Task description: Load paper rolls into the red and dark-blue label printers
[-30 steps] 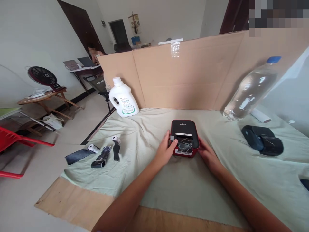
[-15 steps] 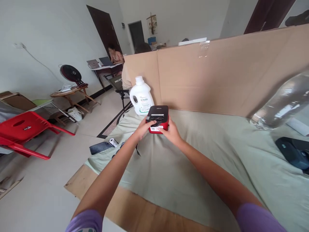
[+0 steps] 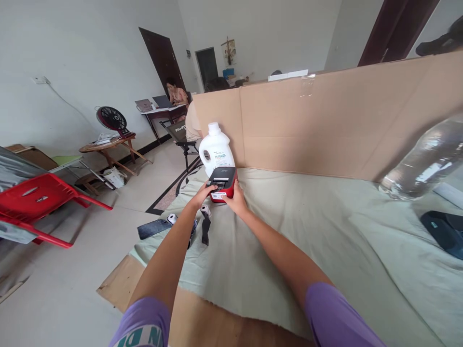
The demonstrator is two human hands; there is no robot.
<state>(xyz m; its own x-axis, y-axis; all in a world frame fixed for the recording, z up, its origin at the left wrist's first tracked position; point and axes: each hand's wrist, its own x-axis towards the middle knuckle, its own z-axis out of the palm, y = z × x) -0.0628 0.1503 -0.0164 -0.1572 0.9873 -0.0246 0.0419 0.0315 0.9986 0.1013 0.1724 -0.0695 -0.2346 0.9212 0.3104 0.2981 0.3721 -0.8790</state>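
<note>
Between my two hands is a small label printer (image 3: 223,176), black on top and red around the base, with a white sticker on its near face. My left hand (image 3: 203,193) grips its left side, the thumb lying over the front of the top. On the opposite side, my right hand (image 3: 236,198) has its fingers along the edge and its thumb by the sticker. Directly behind the printer stands a white jug (image 3: 217,148), its lower part partly covered. A white roll with a black strip (image 3: 205,226) lies just nearer than my left hand.
Another roll (image 3: 172,219) and a dark strip (image 3: 154,228) lie farther left on the green cloth (image 3: 289,231). A cardboard panel (image 3: 282,125) walls off the back. At right are a plastic-wrapped bundle (image 3: 427,159) and a dark device (image 3: 443,229). A person (image 3: 177,94) sits beyond.
Both hands have moved left with the printer, bringing it in front of the jug. The roll with the black strip near my left hand has come into fuller view.
</note>
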